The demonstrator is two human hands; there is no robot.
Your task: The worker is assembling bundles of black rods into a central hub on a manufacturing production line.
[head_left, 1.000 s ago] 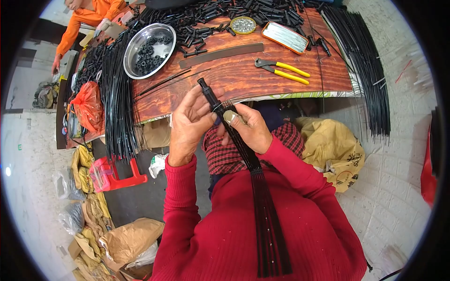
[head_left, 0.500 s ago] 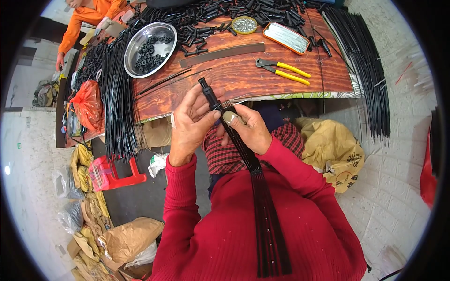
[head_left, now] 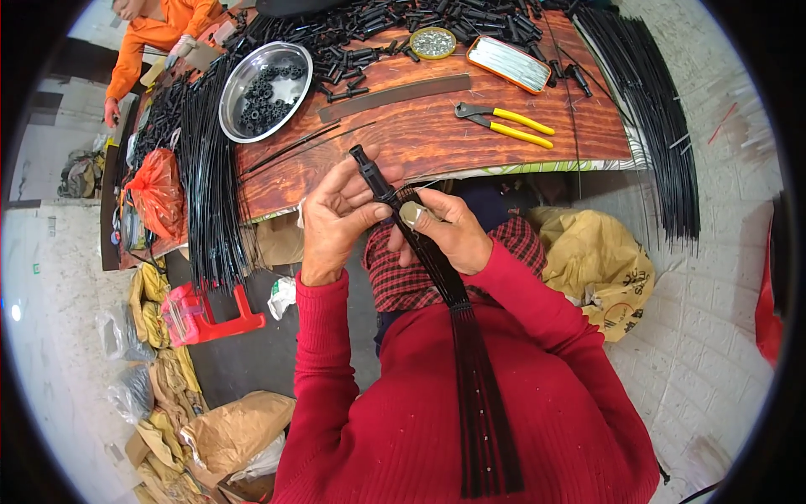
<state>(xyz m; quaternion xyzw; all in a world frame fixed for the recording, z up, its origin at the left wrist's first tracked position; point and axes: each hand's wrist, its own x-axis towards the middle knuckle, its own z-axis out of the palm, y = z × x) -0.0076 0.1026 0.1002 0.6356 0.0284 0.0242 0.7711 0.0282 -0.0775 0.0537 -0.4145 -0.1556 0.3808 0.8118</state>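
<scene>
My left hand is closed around a black plastic tubular handle piece, its narrow end tilted up and to the left. From its lower end runs a flat fan of thin black strips, bound partway down and spreading over my red sweater. My right hand pinches the strips just below the handle piece. A pale cover wraps the right thumb. Thin wire shows at the joint between my hands; its far end is hard to make out.
On the wooden table are a metal bowl of black rings, yellow-handled nippers, a tray of pale pins, a yellow dish and heaped black tubes. Black rods hang over its edge. A person in orange works at far left.
My hands keep their hold with barely any movement; the handle piece has shifted very slightly left. The whole view has moved a little. The co-worker's arm has shifted slightly.
</scene>
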